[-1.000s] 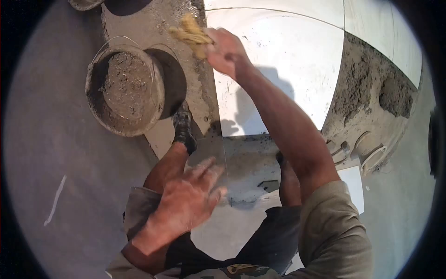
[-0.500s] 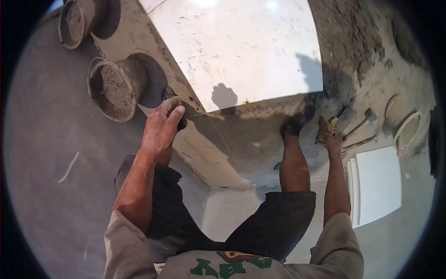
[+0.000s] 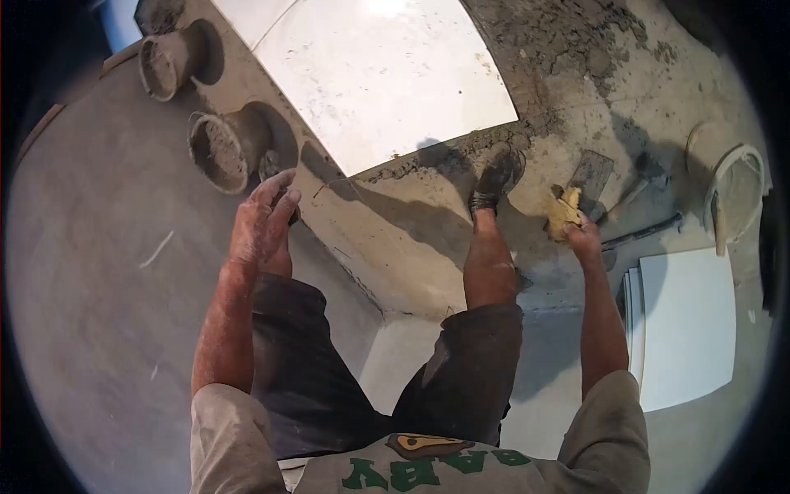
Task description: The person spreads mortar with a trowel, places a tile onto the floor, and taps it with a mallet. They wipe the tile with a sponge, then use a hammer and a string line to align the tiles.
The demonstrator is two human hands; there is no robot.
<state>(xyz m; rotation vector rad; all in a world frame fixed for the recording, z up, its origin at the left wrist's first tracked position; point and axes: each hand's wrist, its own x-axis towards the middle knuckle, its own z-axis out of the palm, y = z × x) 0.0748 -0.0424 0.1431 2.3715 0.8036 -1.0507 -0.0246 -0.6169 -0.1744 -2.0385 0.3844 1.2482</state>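
Observation:
My right hand is closed around a dirty, ragged yellow sponge, held out beside my right leg. My left hand hangs in front of my left knee, with fingers stretched forward and thumb slightly apart; I see nothing held in it. Just beyond it is a bucket containing grey-brown mortar. Ahead of my feet lies a large white tile with dirt specks on its surface. Near the sponge, a flat trowel-like tool and a dark-handled tool rest on the floor.
Another mortar bucket stands at the upper left. Crumbled mortar borders the tile on the right. A hammer-like tool and a pale bucket are at the right, near stacked white tiles. My right shoe is close to the tile's near edge.
The view has shifted, so the tile and right leg appear further left. My left hand's fingers look straighter and more extended. The sponge stays in my right hand.

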